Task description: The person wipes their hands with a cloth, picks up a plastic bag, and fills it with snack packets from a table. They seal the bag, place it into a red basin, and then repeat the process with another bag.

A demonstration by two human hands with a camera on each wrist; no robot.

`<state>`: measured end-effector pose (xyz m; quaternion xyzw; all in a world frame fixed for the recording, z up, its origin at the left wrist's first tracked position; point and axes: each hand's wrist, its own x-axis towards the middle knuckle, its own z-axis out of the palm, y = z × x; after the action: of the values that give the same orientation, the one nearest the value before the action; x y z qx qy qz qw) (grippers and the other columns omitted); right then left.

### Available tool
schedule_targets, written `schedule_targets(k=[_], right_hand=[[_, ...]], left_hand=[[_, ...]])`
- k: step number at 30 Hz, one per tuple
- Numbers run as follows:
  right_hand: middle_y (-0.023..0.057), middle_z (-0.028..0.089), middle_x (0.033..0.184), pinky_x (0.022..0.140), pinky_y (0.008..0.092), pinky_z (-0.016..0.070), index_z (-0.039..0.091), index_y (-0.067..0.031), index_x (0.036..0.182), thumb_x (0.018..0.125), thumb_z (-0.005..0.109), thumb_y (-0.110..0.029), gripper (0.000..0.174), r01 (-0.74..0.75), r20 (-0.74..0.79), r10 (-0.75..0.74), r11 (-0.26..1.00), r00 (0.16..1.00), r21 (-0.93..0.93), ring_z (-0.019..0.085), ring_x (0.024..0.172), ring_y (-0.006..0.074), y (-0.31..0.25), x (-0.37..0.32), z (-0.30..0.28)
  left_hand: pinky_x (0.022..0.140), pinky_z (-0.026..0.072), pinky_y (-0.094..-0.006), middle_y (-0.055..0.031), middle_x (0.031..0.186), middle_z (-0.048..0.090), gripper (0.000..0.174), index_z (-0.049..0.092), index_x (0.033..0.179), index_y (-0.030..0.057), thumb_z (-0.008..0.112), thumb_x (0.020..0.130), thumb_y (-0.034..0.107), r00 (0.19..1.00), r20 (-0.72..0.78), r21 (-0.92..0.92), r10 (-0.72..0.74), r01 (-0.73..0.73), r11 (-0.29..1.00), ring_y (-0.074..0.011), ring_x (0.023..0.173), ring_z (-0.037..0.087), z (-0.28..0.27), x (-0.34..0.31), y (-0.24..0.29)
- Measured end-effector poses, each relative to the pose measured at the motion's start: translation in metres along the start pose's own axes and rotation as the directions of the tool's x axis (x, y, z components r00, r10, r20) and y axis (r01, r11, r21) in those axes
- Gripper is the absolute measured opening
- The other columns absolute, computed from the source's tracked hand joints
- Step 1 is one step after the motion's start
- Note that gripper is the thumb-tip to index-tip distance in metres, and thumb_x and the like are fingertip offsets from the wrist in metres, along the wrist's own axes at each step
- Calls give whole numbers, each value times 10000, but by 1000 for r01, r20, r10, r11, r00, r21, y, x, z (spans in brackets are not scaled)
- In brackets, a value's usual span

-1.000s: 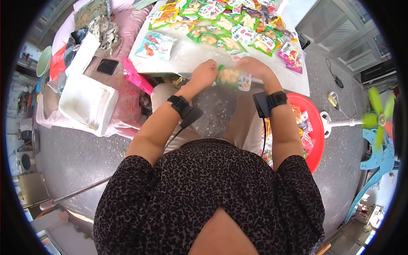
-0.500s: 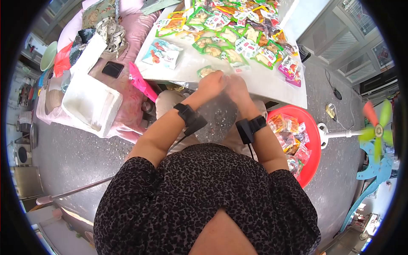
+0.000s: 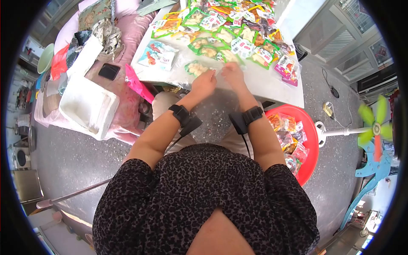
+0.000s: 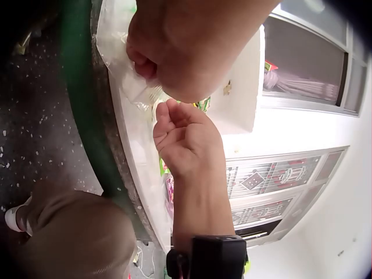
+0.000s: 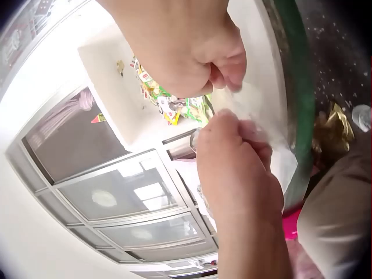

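Both your hands meet at the near edge of the table [image 3: 265,83]. Your left hand [image 3: 204,83] and right hand [image 3: 232,72] each have curled fingers pinching the thin clear bag [image 3: 212,111], which hangs down between your forearms. The work looks like parting the bag's mouth, so pinch one layer per hand, close to the rim, and pull apart gently, because thin film tears. Just beyond your left hand lies a snack packet [image 3: 195,68]. Farther back, rows of packets [image 3: 238,36] cover the table, so work low and away from them.
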<state>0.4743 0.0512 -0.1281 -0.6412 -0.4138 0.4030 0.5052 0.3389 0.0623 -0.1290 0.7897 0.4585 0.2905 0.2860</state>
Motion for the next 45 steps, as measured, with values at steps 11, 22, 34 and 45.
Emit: schedule_targets(k=[11, 22, 34, 45], right_hand=[[78, 541, 934, 811, 405, 342, 510, -99, 934, 693, 526, -260, 291, 408, 310, -345, 263, 886, -874, 455, 978, 236, -10, 80, 26], [126, 562, 888, 728, 440, 366, 525, -91, 888, 742, 417, -226, 227, 361, 229, -307, 500, 924, -787, 518, 851, 292, -37, 104, -10], [70, 493, 682, 552, 251, 377, 515, 7, 834, 753, 522, -187, 211, 195, 89, -185, 972, 979, -129, 459, 602, 116, -32, 26, -63], [125, 536, 792, 630, 313, 437, 500, -21, 794, 717, 484, -34, 80, 747, 218, -812, 346, 542, -568, 532, 715, 259, 3, -41, -50]], left_hand=[[653, 390, -417, -184, 771, 543, 225, 496, 831, 43, 377, 783, 228, 993, 81, -22, -89, 91, 996, -346, 747, 512, 9, -3, -10], [589, 400, -402, -195, 673, 528, 216, 507, 769, 43, 412, 801, 234, 999, -40, -17, -34, 33, 999, -364, 655, 510, 12, 2, -10], [623, 404, -383, -179, 745, 550, 199, 507, 834, 21, 424, 754, 183, 999, 23, -111, -50, 52, 992, -333, 706, 525, 2, 6, -4], [534, 398, -257, -65, 650, 541, 204, 540, 784, 5, 451, 743, 184, 967, 193, -242, -164, 209, 947, -128, 571, 501, -9, 45, -5]])
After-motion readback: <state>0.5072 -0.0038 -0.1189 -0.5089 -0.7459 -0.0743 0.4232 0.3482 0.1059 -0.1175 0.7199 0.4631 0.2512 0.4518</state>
